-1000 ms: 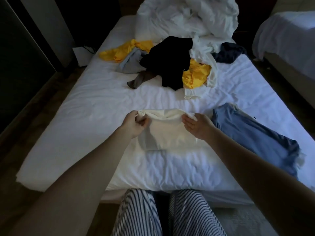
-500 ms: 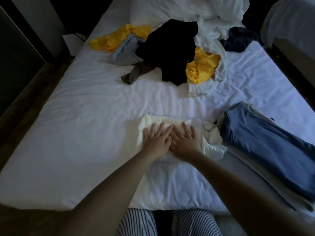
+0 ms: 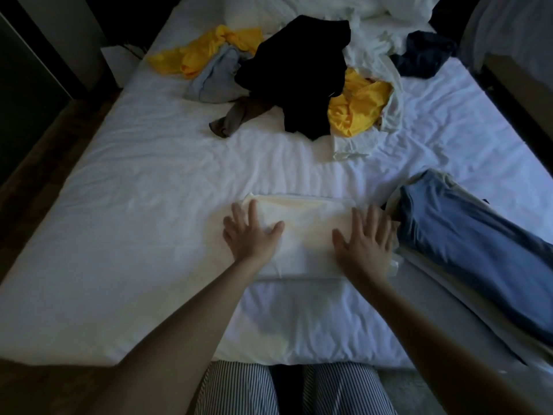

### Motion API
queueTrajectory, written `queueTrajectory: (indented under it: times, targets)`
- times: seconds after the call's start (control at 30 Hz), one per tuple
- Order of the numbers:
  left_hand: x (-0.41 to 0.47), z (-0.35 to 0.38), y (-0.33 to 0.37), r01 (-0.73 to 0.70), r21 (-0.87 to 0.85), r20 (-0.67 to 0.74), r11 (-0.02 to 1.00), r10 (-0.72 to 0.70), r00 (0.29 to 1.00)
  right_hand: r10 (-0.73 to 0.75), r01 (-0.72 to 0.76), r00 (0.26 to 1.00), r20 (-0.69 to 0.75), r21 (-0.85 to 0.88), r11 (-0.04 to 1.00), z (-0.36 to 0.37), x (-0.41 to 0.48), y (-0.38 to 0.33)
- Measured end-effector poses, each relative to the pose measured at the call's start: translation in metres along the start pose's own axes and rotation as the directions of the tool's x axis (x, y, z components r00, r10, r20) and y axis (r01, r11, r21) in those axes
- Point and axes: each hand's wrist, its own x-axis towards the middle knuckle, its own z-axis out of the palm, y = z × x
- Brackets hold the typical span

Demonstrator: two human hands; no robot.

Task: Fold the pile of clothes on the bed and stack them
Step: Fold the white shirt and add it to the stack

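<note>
We're in a bedroom, prob. a home or guest rm. We see a wide bed (image 3: 143, 181) w/ a white sheet, a crumpled duvet (image 3: 371, 10) at its far end and clothes (image 3: 302, 70) strewn across it. A 2nd bed (image 3: 508, 28) stands to the right, w/ dark wood floor (image 3: 36, 166) alongside.

The black garment (image 3: 299, 73) covers part of the yellow cloth (image 3: 356, 109) under it, and the folded blue garment (image 3: 466, 235) runs out of sight past the right edge.
</note>
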Motion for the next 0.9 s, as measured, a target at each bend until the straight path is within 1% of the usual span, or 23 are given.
queueTrajectory:
  times: [0.07, 0.13, 0.2, 0.27, 0.33, 0.4, 0.43, 0.47, 0.5, 0.53, 0.57, 0.6, 0.63, 0.67, 0.7, 0.77, 0.83, 0.9]
  targets:
    - [-0.002, -0.003, -0.003, 0.070, -0.096, -0.106, 0.993, -0.080, 0.991, 0.134, -0.123, 0.988, -0.071, 0.138, 0.983, -0.001, -0.011, -0.001]
    - [-0.006, -0.007, -0.004, 0.120, -0.113, -0.148, 0.986, -0.136, 0.980, 0.278, -0.253, 0.959, -0.058, 0.271, 0.929, 0.001, -0.015, -0.008]
    - [-0.007, -0.013, -0.004, 0.149, -0.126, -0.106, 0.981, -0.162, 0.981, 0.335, -0.320, 0.942, 0.007, 0.318, 0.893, 0.001, -0.014, -0.013]
    - [-0.006, -0.021, -0.007, 0.170, -0.192, -0.035, 0.967, -0.179, 0.983, 0.331, -0.326, 0.942, 0.052, 0.373, 0.869, -0.004, -0.008, -0.014]
    - [-0.004, -0.030, -0.010, 0.184, -0.242, 0.030, 0.953, -0.182, 0.983, 0.318, -0.327, 0.942, 0.106, 0.506, 0.798, -0.010, 0.000, -0.014]
    - [-0.001, -0.034, -0.015, 0.197, -0.323, 0.098, 0.926, -0.174, 0.980, 0.320, -0.372, 0.927, 0.194, 0.580, 0.725, -0.014, 0.003, -0.013]
    - [0.000, -0.035, -0.019, 0.218, -0.409, 0.140, 0.886, -0.175, 0.975, 0.323, -0.396, 0.918, 0.232, 0.608, 0.688, -0.015, 0.004, -0.013]
    - [0.000, -0.036, -0.022, 0.262, -0.512, 0.205, 0.818, -0.180, 0.962, 0.325, -0.415, 0.909, 0.261, 0.640, 0.647, -0.017, 0.004, -0.013]
    - [-0.002, -0.037, -0.025, 0.318, -0.604, 0.281, 0.731, -0.179, 0.943, 0.329, -0.432, 0.900, 0.286, 0.689, 0.582, -0.020, 0.004, -0.013]
    - [-0.003, -0.039, -0.027, 0.368, -0.660, 0.347, 0.655, -0.168, 0.923, 0.325, -0.464, 0.883, 0.339, 0.742, 0.484, -0.024, 0.003, -0.013]
    - [-0.005, -0.042, -0.030, 0.395, -0.691, 0.392, 0.605, -0.146, 0.908, 0.295, -0.510, 0.857, 0.423, 0.777, 0.369, -0.029, 0.002, -0.012]
    - [-0.007, -0.044, -0.030, 0.403, -0.715, 0.415, 0.571, -0.117, 0.902, 0.229, -0.571, 0.820, 0.524, 0.775, 0.272, -0.034, 0.001, -0.011]
    - [-0.009, -0.046, -0.031, 0.398, -0.737, 0.423, 0.546, -0.086, 0.902, 0.134, -0.626, 0.780, 0.611, 0.756, 0.192, -0.037, -0.002, -0.008]
    - [-0.011, -0.049, -0.031, 0.390, -0.756, 0.426, 0.525, -0.057, 0.903, 0.034, -0.662, 0.747, 0.664, 0.739, 0.123, -0.040, -0.005, -0.005]
    - [-0.014, -0.052, -0.030, 0.381, -0.769, 0.424, 0.513, -0.035, 0.905, -0.043, -0.675, 0.734, 0.678, 0.735, 0.069, -0.040, -0.007, -0.002]
    - [-0.018, -0.060, -0.026, 0.336, -0.780, 0.392, 0.527, -0.007, 0.920, -0.122, -0.668, 0.739, 0.663, 0.744, -0.008, -0.042, -0.012, 0.004]
    - [-0.020, -0.070, -0.018, 0.277, -0.790, 0.338, 0.547, 0.013, 0.941, -0.160, -0.650, 0.756, 0.635, 0.756, -0.073, -0.047, -0.014, 0.007]
    - [-0.022, -0.081, -0.006, 0.235, -0.818, 0.299, 0.524, 0.040, 0.953, -0.163, -0.625, 0.779, 0.605, 0.771, -0.124, -0.054, -0.014, 0.009]
